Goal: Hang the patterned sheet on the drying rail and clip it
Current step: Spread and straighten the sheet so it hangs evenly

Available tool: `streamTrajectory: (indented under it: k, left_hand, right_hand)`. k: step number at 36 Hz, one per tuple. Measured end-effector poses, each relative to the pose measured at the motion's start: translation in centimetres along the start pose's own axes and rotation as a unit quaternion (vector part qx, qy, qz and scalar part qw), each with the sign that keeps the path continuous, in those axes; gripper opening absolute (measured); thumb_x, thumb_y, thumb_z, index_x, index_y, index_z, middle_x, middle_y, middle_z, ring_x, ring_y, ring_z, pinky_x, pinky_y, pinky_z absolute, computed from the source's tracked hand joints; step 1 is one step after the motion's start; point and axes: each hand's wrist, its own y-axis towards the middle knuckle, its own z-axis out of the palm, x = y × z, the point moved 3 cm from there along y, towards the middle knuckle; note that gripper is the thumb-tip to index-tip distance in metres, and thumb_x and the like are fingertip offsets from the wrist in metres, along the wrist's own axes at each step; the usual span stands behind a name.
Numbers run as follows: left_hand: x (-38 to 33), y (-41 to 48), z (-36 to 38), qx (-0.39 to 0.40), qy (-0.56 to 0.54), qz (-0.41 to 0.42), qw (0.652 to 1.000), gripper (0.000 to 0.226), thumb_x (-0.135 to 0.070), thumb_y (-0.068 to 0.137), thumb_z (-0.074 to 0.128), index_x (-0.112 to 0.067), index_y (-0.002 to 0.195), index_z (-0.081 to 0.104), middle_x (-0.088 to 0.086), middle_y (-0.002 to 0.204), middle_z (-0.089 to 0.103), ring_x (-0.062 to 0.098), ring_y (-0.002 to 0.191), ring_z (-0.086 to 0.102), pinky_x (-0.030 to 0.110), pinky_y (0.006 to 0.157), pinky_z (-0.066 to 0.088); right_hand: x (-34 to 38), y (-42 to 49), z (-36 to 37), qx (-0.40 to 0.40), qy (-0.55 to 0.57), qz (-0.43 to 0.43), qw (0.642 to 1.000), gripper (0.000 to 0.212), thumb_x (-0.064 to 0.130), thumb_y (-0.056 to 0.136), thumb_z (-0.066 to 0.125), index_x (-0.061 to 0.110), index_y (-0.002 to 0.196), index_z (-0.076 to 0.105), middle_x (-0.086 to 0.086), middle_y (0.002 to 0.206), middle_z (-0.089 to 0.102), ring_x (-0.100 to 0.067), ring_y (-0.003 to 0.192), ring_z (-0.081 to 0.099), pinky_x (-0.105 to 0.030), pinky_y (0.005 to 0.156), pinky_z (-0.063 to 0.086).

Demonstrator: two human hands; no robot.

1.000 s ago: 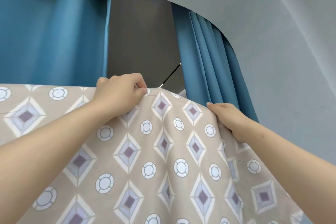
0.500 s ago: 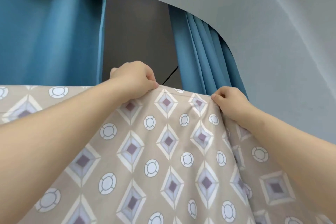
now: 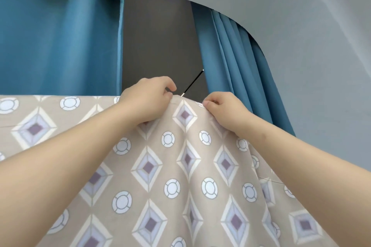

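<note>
The patterned sheet (image 3: 180,166), beige with diamonds and circles, hangs draped over a rail that the cloth hides along its straight top fold. My left hand (image 3: 148,102) pinches the top fold at the middle. My right hand (image 3: 224,110) grips the fold just to its right, where the cloth drops away. A thin dark rod (image 3: 193,83) with a shiny tip sticks up behind the fold between the hands. No clip is visible.
Blue curtains hang behind, one on the left (image 3: 60,36) and one on the right (image 3: 236,62), with a dark grey gap (image 3: 158,46) between them. A pale grey wall and ceiling (image 3: 311,46) curve overhead on the right.
My right hand has slid left along the sheet's top fold, closer to my left hand. My left hand has shifted right. The sheet's right corner now hangs lower.
</note>
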Motion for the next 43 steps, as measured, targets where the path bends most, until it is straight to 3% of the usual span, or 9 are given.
streamTrajectory:
  k: [5,10,14,17,23,28,34,39,43]
  left_hand:
    - [3.2,-1.8,-2.1,-0.047,0.054,-0.074,0.995,0.031,-0.021,0.091,0.033,-0.034,0.097,0.061,-0.006,0.099,0.065,0.023,0.091,0.057,0.03,0.068,0.038]
    - [6.6,-3.3,-4.7,-0.083,0.026,-0.144,0.986,0.023,-0.026,0.091,0.04,-0.031,0.092,0.063,-0.003,0.099,0.064,0.023,0.087,0.052,0.029,0.069,0.037]
    - [7.5,-3.9,-5.1,-0.038,0.002,-0.12,0.992,0.024,-0.031,0.093,0.046,-0.023,0.094,0.068,-0.004,0.092,0.067,0.02,0.092,0.052,0.028,0.069,0.038]
    - [7.9,-4.2,-5.6,-0.036,-0.026,-0.105,0.993,0.024,-0.029,0.093,0.049,-0.022,0.094,0.072,-0.012,0.083,0.064,0.015,0.091,0.052,0.024,0.062,0.038]
    - [8.4,-4.9,-5.8,-0.07,-0.016,-0.069,0.995,0.02,-0.026,0.091,0.054,-0.024,0.102,0.071,-0.008,0.104,0.069,0.014,0.104,0.057,0.022,0.079,0.037]
    - [8.2,-5.2,-4.9,-0.101,-0.006,-0.038,0.994,0.021,-0.028,0.089,0.058,-0.024,0.106,0.069,-0.007,0.104,0.07,0.015,0.105,0.06,0.026,0.089,0.043]
    - [8.4,-5.6,-4.8,-0.103,0.049,0.005,0.993,0.027,-0.032,0.094,0.044,-0.027,0.119,0.054,-0.009,0.115,0.065,0.022,0.108,0.056,0.034,0.093,0.039]
    - [12.3,-7.0,-6.8,-0.195,0.113,-0.082,0.971,0.028,-0.023,0.097,0.031,-0.016,0.12,0.046,0.012,0.098,0.068,0.037,0.09,0.055,0.036,0.075,0.034]
    - [14.7,-7.5,-7.6,-0.189,0.124,-0.122,0.966,0.027,-0.022,0.098,0.032,-0.01,0.104,0.056,0.013,0.097,0.067,0.035,0.093,0.056,0.035,0.081,0.034]
  right_hand:
    - [-1.7,0.3,-0.2,-0.036,-0.064,0.047,0.996,0.032,0.015,0.093,0.04,0.025,0.064,0.049,0.008,0.067,0.053,-0.022,0.082,0.053,-0.026,0.067,0.043]
    - [0.5,-0.3,0.0,-0.093,-0.008,0.033,0.995,0.02,0.019,0.091,0.038,0.024,0.081,0.055,0.007,0.085,0.061,-0.023,0.093,0.055,-0.042,0.09,0.045]
    - [4.1,-0.3,2.1,-0.015,-0.023,-0.043,0.999,0.015,0.031,0.094,0.042,0.03,0.089,0.056,0.013,0.079,0.061,-0.019,0.093,0.057,-0.042,0.097,0.04]
    - [5.2,0.4,3.3,0.016,0.012,-0.039,0.999,0.014,0.028,0.093,0.046,0.033,0.087,0.057,0.018,0.078,0.056,-0.016,0.084,0.054,-0.044,0.095,0.044]
    - [5.4,0.5,4.2,0.004,0.036,-0.046,0.998,0.016,0.027,0.092,0.048,0.033,0.086,0.061,0.012,0.088,0.061,-0.016,0.1,0.055,-0.039,0.097,0.042]
    - [7.5,0.6,4.7,-0.066,-0.231,-0.082,0.967,0.034,0.021,0.089,0.029,0.025,0.089,0.062,0.004,0.093,0.061,-0.02,0.093,0.038,-0.037,0.087,0.025]
    - [9.9,1.1,7.6,0.065,-0.163,-0.115,0.978,0.029,0.038,0.097,0.027,0.027,0.098,0.054,0.009,0.077,0.062,-0.019,0.093,0.051,-0.033,0.08,0.022]
    - [9.7,1.2,7.6,-0.026,-0.135,-0.094,0.986,0.019,0.026,0.098,0.025,0.018,0.097,0.042,-0.001,0.072,0.063,-0.026,0.079,0.047,-0.034,0.084,0.025]
    - [10.6,1.5,8.4,-0.061,-0.174,-0.077,0.98,0.015,0.013,0.095,0.025,0.015,0.088,0.039,-0.003,0.073,0.051,-0.024,0.064,0.043,-0.036,0.079,0.024]
